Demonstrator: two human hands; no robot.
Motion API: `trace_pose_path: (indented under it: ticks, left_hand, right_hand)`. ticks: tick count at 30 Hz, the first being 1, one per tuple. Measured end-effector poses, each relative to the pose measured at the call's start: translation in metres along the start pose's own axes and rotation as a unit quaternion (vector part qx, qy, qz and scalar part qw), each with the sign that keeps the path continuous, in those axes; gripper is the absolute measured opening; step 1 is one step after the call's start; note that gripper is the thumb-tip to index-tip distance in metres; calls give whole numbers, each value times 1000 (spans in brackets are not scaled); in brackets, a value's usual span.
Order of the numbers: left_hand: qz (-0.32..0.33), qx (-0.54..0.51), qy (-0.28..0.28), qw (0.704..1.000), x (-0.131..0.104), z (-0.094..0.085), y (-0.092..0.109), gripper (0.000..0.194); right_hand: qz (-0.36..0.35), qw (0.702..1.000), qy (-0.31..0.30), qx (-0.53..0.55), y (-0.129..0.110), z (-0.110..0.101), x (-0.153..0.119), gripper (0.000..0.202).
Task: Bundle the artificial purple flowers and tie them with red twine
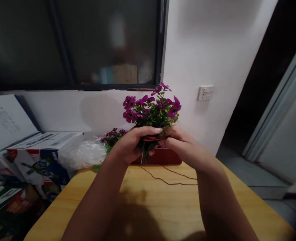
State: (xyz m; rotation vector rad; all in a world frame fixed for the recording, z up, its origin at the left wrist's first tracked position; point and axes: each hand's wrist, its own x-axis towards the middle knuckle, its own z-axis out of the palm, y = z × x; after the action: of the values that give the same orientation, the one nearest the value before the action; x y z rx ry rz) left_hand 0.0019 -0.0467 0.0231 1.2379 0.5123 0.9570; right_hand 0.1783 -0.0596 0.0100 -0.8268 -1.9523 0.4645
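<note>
A bunch of purple artificial flowers (150, 110) with green leaves stands upright above the table, its stems pointing down. My left hand (129, 144) is wrapped round the stems from the left, the thumb lying across the front. Red string (151, 138) runs round the stems in a few turns just below that thumb. From the right, my right hand (185, 142) is closed against the bunch, thumb and fingers pinching at the end of the string turns. Its fingertips are partly hidden by the stems and leaves.
Behind my hands a dark red box (168, 156) sits on the wooden table (148, 207). Loose red strings (173, 184) trail over the tabletop. More purple flowers (114, 137) and a clear plastic bag (86, 152) lie at the back left, beside stacked cartons (45, 160).
</note>
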Motion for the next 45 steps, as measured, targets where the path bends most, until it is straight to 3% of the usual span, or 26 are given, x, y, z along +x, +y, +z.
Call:
trace_pose_path:
  ticks: [6,15,21,25,31,38,45]
  left_hand:
    - [31,-34,-11,999,2,-1,0,15]
    - [72,-81,39,993,0,5,2,16]
    - [76,-84,43,993,0,6,2,19]
    - [69,-70,55,994,-1,6,1,19]
    - [32,-47,31,998,0,3,-4,18]
    - [25,-15,-14,999,6,-1,-8,19]
    - [35,-3,-9,999,11,-7,-11,17]
  right_hand:
    - [-40,999,27,-6,-2,1,-2,8]
    - [-52,989,123,70,-9,9,-6,10]
    - [-24,991,104,82,-15,14,-6,21]
    - [-23,992,112,60,-15,16,-6,18]
    - [-14,997,6,71,-15,5,-7,15]
    - [21,991,-31,126,-2,-3,-9,11]
    - [56,991,4,118,6,-2,-9,12]
